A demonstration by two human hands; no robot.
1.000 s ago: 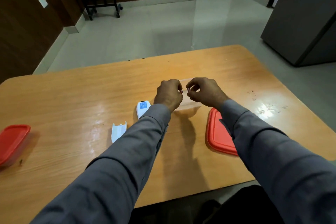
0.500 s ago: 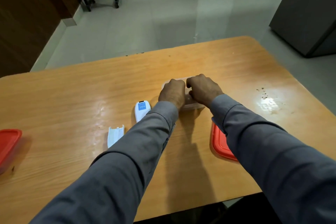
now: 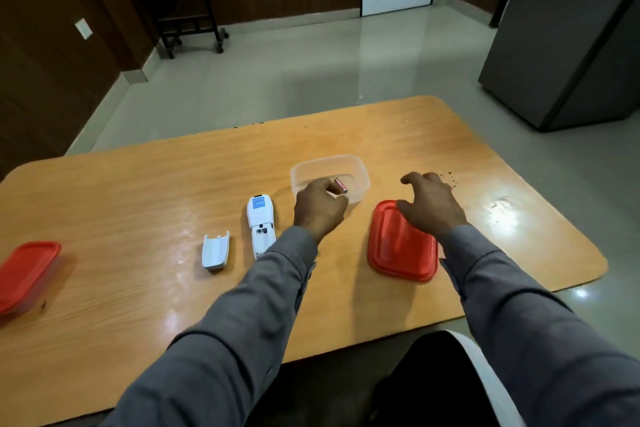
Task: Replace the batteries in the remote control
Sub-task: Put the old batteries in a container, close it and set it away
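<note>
The white remote control [image 3: 261, 225] lies face down on the wooden table [image 3: 138, 191], its battery bay uncovered. Its white battery cover [image 3: 215, 251] lies to the left of it. My left hand [image 3: 320, 208] is just right of the remote, at the near rim of a clear plastic tub [image 3: 360, 170], and pinches a small reddish battery [image 3: 340, 184] at its fingertips. My right hand [image 3: 431, 206] hovers with fingers apart over the far edge of a red lid [image 3: 398, 250], holding nothing.
A second tub with a red lid [image 3: 24, 274] sits at the table's left edge. Dark crumbs [image 3: 450, 178] mark the table to the right. Beyond the table are a tiled floor, a dark side table [image 3: 180, 0] and a grey cabinet [image 3: 568, 38].
Both hands were together over the clear tub; they have drawn apart. The left hand now holds a battery at the tub's rim, the right hand has shifted right over the red lid.
</note>
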